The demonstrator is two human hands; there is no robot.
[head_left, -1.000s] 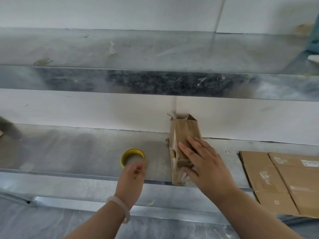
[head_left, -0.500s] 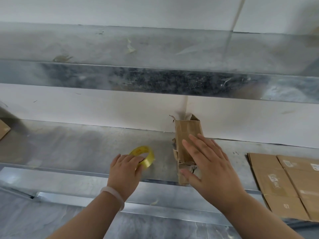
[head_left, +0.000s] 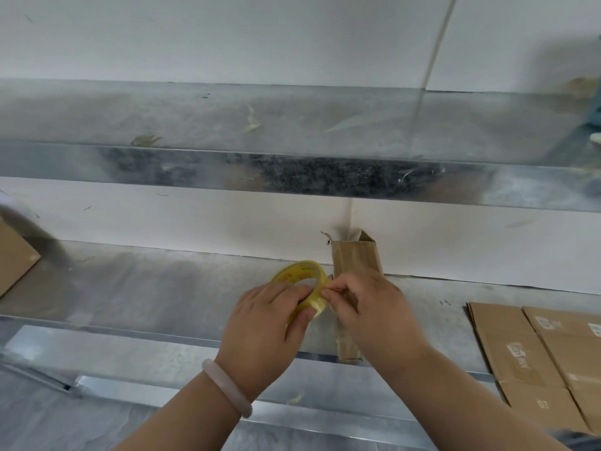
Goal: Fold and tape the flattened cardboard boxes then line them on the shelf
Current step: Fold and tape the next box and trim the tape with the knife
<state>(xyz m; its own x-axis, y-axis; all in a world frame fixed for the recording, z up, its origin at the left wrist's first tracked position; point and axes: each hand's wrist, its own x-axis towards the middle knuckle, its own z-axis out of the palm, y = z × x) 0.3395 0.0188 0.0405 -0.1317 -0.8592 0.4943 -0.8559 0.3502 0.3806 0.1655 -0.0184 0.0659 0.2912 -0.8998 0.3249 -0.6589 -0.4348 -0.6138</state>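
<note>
White wall (head_left: 227,37) behind, grey marbled floor (head_left: 39,424) below

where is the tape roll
Head view, centre: the tape roll is gripped by the left hand above the lower shelf, just left of the folded box, with the right hand pinching at its edge.

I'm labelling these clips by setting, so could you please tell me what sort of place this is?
Probably a stockroom or packing area: galvanised metal shelves along a white wall, flattened cardboard boxes lying on the lower one, and a tape roll held in the left hand.
</note>
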